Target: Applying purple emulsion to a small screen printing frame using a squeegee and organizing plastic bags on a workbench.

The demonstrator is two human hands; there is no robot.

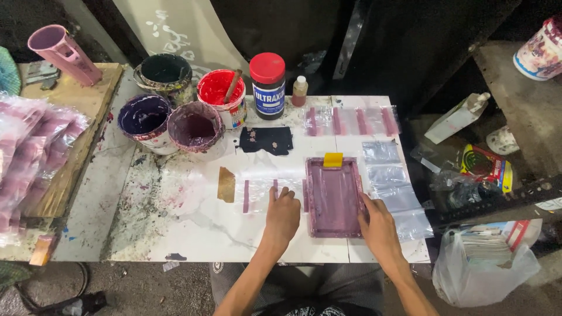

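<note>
We see the purple rectangular screen frame (333,197) on the white table (193,234), four paint buckets (175,111) behind-left.

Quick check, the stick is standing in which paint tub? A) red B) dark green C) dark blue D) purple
A: the stick leans in the red tub, behind the purple tub and right of the green one.
</note>
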